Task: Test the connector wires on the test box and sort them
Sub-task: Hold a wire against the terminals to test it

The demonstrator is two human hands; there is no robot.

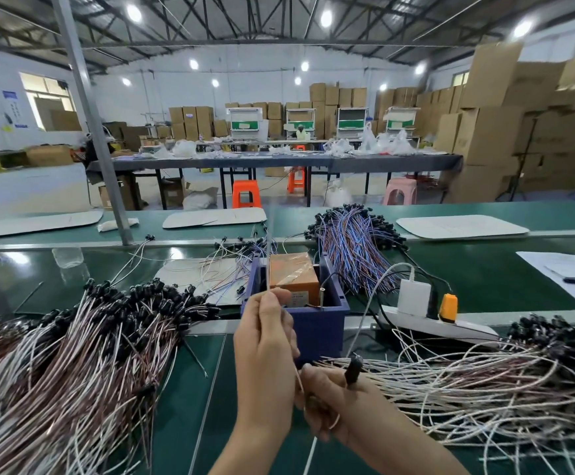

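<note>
The left hand [265, 341] pinches a thin white connector wire [298, 376] between thumb and fingers [280, 299], just in front of the orange test box [292, 275] in its blue bin [313, 325]. The wire runs down to the right hand [334, 406], whose curled fingers [316, 375] grip it with the black connector [353, 366] sticking up above the green counter [193, 389].

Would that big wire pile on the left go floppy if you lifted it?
Probably floppy: the wire pile is thin strands that curve and sag. Likely tangly too, since they cross each other. Its black plugs might swing.
</note>
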